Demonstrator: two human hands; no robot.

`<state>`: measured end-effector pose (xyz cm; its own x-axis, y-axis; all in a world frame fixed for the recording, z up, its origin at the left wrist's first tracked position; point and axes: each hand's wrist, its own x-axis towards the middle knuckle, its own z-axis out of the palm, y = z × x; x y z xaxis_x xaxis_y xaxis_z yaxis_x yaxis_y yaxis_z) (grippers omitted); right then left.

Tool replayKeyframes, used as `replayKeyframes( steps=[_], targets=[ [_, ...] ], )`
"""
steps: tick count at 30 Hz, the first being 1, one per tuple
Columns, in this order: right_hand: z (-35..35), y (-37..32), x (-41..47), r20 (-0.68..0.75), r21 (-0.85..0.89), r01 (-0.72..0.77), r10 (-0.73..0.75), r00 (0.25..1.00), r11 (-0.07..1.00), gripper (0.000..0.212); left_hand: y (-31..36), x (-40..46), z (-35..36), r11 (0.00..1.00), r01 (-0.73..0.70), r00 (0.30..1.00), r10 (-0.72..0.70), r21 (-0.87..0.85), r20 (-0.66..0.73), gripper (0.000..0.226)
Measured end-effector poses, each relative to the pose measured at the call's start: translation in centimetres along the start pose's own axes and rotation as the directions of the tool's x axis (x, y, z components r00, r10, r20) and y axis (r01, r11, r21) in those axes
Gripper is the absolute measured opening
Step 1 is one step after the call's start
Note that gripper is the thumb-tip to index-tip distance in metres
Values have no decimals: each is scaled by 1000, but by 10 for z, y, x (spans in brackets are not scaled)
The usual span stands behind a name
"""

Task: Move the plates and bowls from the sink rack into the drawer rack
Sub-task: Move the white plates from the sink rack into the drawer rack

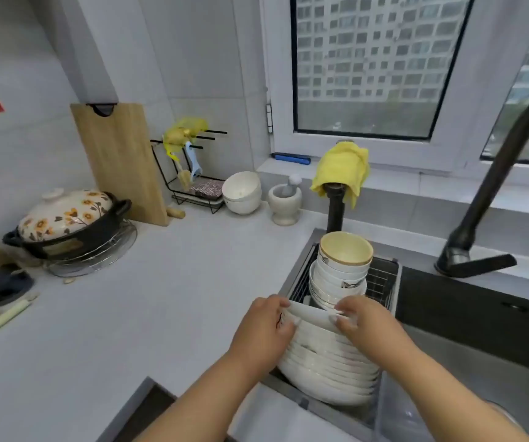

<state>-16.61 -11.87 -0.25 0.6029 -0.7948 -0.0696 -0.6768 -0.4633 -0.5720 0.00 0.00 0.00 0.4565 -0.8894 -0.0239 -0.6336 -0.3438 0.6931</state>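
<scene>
A wire sink rack (pixel 382 279) sits in the left end of the sink. At its near end lies a tilted stack of several white plates (pixel 327 368). Behind that stands a stack of white bowls (pixel 341 275), the top one cream inside. My left hand (pixel 264 330) grips the left rim of the plate stack. My right hand (pixel 363 320) holds the top right rim of the same stack, fingers curled over the front plates. The drawer rack is hidden; only a dark drawer opening (pixel 148 413) shows at the bottom edge.
A dark faucet (pixel 492 199) arches over the sink at right. A post draped with a yellow cloth (pixel 341 173) stands just behind the bowls. On the counter (pixel 167 298) are a mortar, two white bowls (pixel 242 193), a cutting board and a flowered pot (pixel 68 221).
</scene>
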Motion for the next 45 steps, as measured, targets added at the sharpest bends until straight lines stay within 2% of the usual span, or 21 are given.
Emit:
replayKeyframes(
  steps=[4, 9, 16, 21, 27, 33, 38, 41, 45],
  targets=[
    [-6, 10, 3, 53, 39, -44, 42, 998, 998, 10, 17, 25, 16, 997, 47, 985, -57, 69, 162, 51],
    [-3, 20, 5, 94, 73, -53, 46, 994, 996, 13, 21, 42, 26, 985, 102, 948, -138, 136, 288, 41],
    [4, 25, 7, 51, 124, -10, 4, 999, 992, 18, 21, 51, 23, 989, 120, 952, -140, 89, 271, 20],
    [-2, 23, 10, 37, 211, -17, 9, 999, 977, 12, 27, 57, 18, 994, 85, 964, -101, 76, 246, 23],
    [-14, 17, 9, 16, 286, -29, 26, 1000, 958, 17, 38, 62, 8, 996, 66, 975, -78, 65, 207, 28],
    [-40, -5, -5, -92, 278, 92, -69, 993, 956, 14, 55, 42, -19, 999, 47, 995, -47, 1, 94, 23],
    [-53, -34, -20, -224, 309, 247, -182, 957, 918, 19, 59, -1, -49, 991, 60, 991, -73, -117, -109, 21],
    [-47, -48, -21, -279, 354, 342, -250, 927, 870, 30, 52, -29, -65, 978, 83, 957, -133, -193, -259, 19],
    [-30, -72, -21, -326, 339, 387, -279, 903, 857, 39, 38, -74, -85, 981, 63, 873, -142, -182, -467, 17]
  ],
)
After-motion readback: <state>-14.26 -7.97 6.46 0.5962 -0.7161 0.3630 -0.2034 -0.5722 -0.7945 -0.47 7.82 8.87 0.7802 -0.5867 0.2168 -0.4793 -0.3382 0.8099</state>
